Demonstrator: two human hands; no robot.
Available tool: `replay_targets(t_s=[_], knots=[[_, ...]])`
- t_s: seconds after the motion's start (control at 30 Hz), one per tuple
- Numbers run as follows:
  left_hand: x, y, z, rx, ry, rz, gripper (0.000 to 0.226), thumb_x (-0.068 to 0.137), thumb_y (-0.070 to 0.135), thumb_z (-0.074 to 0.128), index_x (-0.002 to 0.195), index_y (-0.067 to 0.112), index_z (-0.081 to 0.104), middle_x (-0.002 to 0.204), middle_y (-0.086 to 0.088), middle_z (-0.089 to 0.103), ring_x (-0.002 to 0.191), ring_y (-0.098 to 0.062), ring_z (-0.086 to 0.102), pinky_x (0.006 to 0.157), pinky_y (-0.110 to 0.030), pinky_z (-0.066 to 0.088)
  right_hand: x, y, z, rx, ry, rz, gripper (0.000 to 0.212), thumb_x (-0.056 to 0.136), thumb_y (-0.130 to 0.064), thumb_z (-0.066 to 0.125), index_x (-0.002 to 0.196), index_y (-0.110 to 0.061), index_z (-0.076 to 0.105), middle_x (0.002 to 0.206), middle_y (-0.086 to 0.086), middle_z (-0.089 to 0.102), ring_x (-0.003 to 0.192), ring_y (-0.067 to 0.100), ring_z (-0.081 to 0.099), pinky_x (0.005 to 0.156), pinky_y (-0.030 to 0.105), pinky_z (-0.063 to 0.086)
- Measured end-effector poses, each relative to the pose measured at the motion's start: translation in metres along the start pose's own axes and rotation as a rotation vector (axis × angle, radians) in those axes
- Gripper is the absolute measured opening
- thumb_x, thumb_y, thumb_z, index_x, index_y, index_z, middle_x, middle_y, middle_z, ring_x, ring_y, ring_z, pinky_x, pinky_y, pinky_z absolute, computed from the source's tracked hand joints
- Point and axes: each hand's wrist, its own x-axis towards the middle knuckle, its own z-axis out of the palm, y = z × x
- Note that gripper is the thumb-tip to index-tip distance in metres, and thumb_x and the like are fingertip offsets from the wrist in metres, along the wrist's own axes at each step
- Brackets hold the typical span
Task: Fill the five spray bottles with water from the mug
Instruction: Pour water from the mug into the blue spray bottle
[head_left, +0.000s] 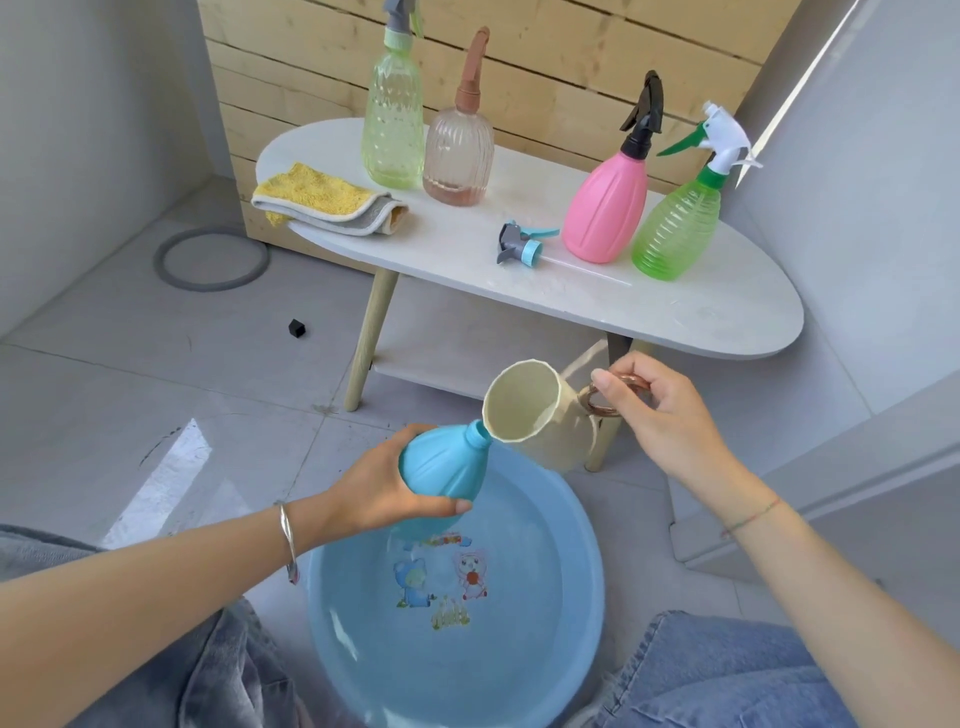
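Spill risk is judged the main concern. Blue bottle (441, 462) is gripped round its body by the left hand (379, 493), fingers and thumb wrapped round it. It is held tilted, neck pointing right, above the far rim of the basin (363, 649). Mug (535, 410) is held in the right hand (654, 410), fingers curled round its ring handle. It is tipped left, lip at the bottle's neck; whether they touch cannot be told.

No stream is seen, and the mug's inside looks nearly empty. The mug mouth is much wider than the neck, so water is likely to be lost past the opening if the mug is tipped fast. Only what falls over the basin would be caught, and the neck sits close to the basin's far edge. The mug could twist on the thin handle. The bottle could slip if wet.

On the table (701, 312), far, a loose spray head (522, 244) lies just left of the pink bottle (605, 208); it could be knocked off. Green bottle (675, 228), ribbed pink bottle (458, 150) and pale green bottle (393, 119) stand capped. Little water is seen in the ribbed one.
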Motion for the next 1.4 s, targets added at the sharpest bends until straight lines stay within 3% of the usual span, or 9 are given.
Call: replay_targets(t_s=[0.17, 0.27, 0.43, 0.53, 0.73, 0.93, 1.2, 1.4], knots=[[0.001, -0.005, -0.004, -0.018, 0.052, -0.013, 0.079, 0.062, 0.045, 0.089, 0.129, 0.034, 0.048, 0.113, 0.014, 0.063, 0.098, 0.0, 0.062, 0.072, -0.013, 0.049, 0.003, 0.032, 0.025, 0.118, 0.14, 0.121, 0.022, 0.09, -0.024, 0.065, 0.073, -0.01, 0.067, 0.063, -0.008, 0.056, 0.057, 0.0, 0.045, 0.059, 0.011, 0.036], [0.0, -0.002, -0.005, -0.035, 0.064, -0.01, 0.076, 0.061, 0.044, 0.089, 0.126, 0.036, 0.049, 0.111, 0.016, 0.062, 0.097, 0.003, 0.061, 0.07, -0.01, 0.048, 0.0, 0.059, 0.049, 0.053, 0.078, 0.214, 0.027, 0.091, -0.023, 0.064, 0.073, -0.004, 0.067, 0.057, -0.008, 0.052, 0.052, 0.0, 0.041, 0.055, 0.013, 0.033], [-0.003, -0.001, -0.003, -0.029, 0.052, -0.006, 0.072, 0.063, 0.041, 0.09, 0.122, 0.036, 0.049, 0.108, 0.016, 0.062, 0.093, 0.006, 0.061, 0.068, -0.009, 0.05, -0.023, 0.13, 0.102, -0.197, -0.097, 0.45, 0.037, 0.094, -0.029, 0.058, 0.062, -0.013, 0.048, 0.062, 0.001, 0.047, 0.059, 0.016, 0.04, 0.055, 0.027, 0.03], [-0.002, -0.003, -0.004, -0.027, 0.046, -0.006, 0.074, 0.064, 0.039, 0.09, 0.125, 0.033, 0.049, 0.11, 0.015, 0.062, 0.095, 0.004, 0.061, 0.068, -0.006, 0.048, -0.045, 0.166, 0.121, -0.299, -0.151, 0.489, 0.036, 0.094, -0.029, 0.056, 0.067, -0.008, 0.046, 0.066, 0.004, 0.044, 0.067, 0.022, 0.04, 0.056, 0.03, 0.027], [-0.001, -0.006, -0.006, -0.013, 0.047, -0.004, 0.077, 0.063, 0.043, 0.089, 0.128, 0.034, 0.048, 0.112, 0.016, 0.062, 0.1, 0.001, 0.061, 0.073, -0.008, 0.047, -0.075, 0.19, 0.134, -0.373, -0.175, 0.544, 0.045, 0.093, -0.029, 0.058, 0.059, -0.016, 0.031, 0.059, -0.002, 0.034, 0.056, 0.016, 0.031, 0.05, 0.023, 0.023], [0.001, -0.004, -0.006, -0.026, 0.056, -0.016, 0.075, 0.063, 0.042, 0.088, 0.125, 0.037, 0.047, 0.111, 0.017, 0.061, 0.099, 0.003, 0.061, 0.072, -0.01, 0.049, -0.081, 0.199, 0.14, -0.289, -0.183, 0.615, 0.036, 0.092, -0.027, 0.058, 0.065, -0.012, 0.038, 0.063, 0.0, 0.036, 0.062, 0.019, 0.033, 0.055, 0.03, 0.026], [0.001, -0.006, -0.005, -0.024, 0.05, -0.022, 0.072, 0.063, 0.041, 0.088, 0.121, 0.04, 0.046, 0.111, 0.016, 0.061, 0.1, 0.0, 0.061, 0.075, -0.015, 0.051, -0.09, 0.206, 0.146, -0.235, -0.187, 0.66, 0.041, 0.092, -0.024, 0.058, 0.061, -0.016, 0.031, 0.061, -0.002, 0.032, 0.058, 0.016, 0.027, 0.054, 0.03, 0.022], [0.001, -0.006, -0.006, -0.045, 0.046, -0.021, 0.075, 0.055, 0.053, 0.09, 0.117, 0.045, 0.047, 0.11, 0.016, 0.062, 0.099, 0.0, 0.062, 0.074, -0.017, 0.054, -0.096, 0.207, 0.152, -0.234, -0.188, 0.649, 0.044, 0.092, -0.024, 0.058, 0.061, -0.017, 0.029, 0.061, -0.002, 0.03, 0.057, 0.014, 0.026, 0.052, 0.027, 0.02]])
